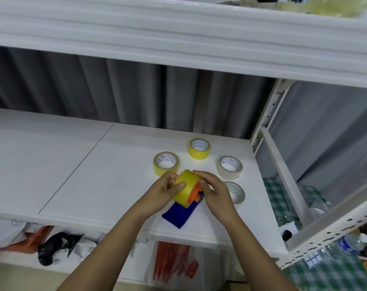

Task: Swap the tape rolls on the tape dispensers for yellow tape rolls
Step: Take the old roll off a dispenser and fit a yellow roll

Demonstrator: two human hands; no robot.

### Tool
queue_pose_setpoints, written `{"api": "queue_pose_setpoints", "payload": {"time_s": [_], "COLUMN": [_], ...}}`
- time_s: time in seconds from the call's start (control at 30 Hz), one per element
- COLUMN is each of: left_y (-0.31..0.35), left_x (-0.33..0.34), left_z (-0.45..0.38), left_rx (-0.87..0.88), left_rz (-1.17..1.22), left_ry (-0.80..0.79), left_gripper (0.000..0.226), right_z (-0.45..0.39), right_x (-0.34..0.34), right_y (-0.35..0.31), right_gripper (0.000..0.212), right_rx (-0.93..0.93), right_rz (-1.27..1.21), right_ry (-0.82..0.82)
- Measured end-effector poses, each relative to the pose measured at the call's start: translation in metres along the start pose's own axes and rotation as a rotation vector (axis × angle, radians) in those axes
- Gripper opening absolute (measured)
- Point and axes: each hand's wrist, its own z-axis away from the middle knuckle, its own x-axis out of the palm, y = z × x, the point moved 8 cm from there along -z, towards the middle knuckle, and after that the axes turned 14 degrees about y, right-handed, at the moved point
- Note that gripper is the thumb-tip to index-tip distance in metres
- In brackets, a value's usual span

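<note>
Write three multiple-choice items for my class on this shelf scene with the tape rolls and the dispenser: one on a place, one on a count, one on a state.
1. Where does the blue dispenser stand?
A. On the white shelf board
B. On the checked cloth
C. On the top shelf

2. How many tape rolls lie loose on the board, apart from the one in the hands?
A. Two
B. Four
C. Six

3. What is the yellow roll on the dispenser doing?
A. Lying flat and untouched
B. Held between both hands
C. Hanging from a hook

Answers:
1 A: its blue base rests on the board.
2 B: a bright yellow roll, a paler yellow roll, a cream roll and a clear roll, partly hidden.
3 B: the left hand and right hand grip it from either side.
</note>
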Motion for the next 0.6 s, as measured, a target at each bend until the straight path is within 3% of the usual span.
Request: {"api": "queue_pose_setpoints", "payload": {"time_s": [0.1,0.2,0.3,0.37,0.6], "left_y": [-0.012,-0.015,-0.016,-0.018,-0.018], "left_x": [0.007,0.01,0.014,0.018,0.023], "left_z": [0.001,-0.001,-0.001,-0.001,0.004], "left_rx": [-0.037,-0.107,-0.132,-0.138,-0.117], "left_rz": [0.036,0.138,0.095,0.057,0.036], "left_ry": [0.006,-0.002,-0.011,0.004,-0.008], "left_gripper": [0.008,0.007,0.012,0.016,0.018], "right_z": [0.008,0.017,0.022,0.025,0.028], "right_x": [-0.001,0.006,0.016,0.018,0.007], "right_y": [0.012,0.022,0.025,0.025,0.034], "right_gripper": [0.038,0.051,0.079,0.086,0.08], "right_rx": [-0.006,0.018,-0.086,-0.159,-0.07], "right_rz": [0.019,0.046,0.299,0.386,0.223], "right_ry": [0.029,-0.109,-0.204,-0.189,-0.091]}}
